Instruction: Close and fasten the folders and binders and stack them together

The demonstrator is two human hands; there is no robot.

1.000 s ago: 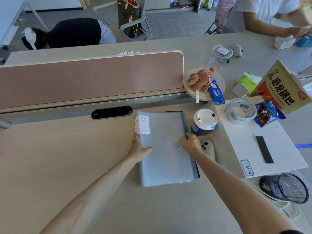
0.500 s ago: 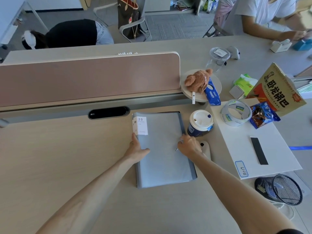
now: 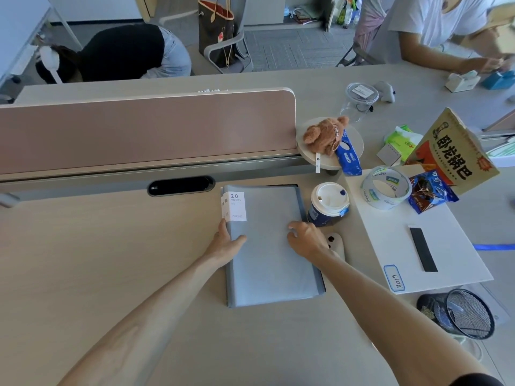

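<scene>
A closed grey folder (image 3: 267, 246) lies flat on the pale tabletop (image 3: 97, 260), its spine to the left and a white label (image 3: 235, 206) reading "20 pockets" at its far left corner. A darker edge shows under its right and far sides (whether that is a second folder beneath, I cannot tell). The left hand (image 3: 224, 242) grips the spine edge, thumb on the cover and fingers wrapped around the side. The right hand (image 3: 305, 239) rests on the cover near the right edge, fingers loosely curled and holding nothing that can be made out. Just beyond the right hand stands a lidded paper cup (image 3: 328, 203), and a phone (image 3: 335, 243) lies beside the folder, partly hidden by the wrist. Further right, a roll of tape (image 3: 386, 188) sits on a white board (image 3: 451, 246).
</scene>
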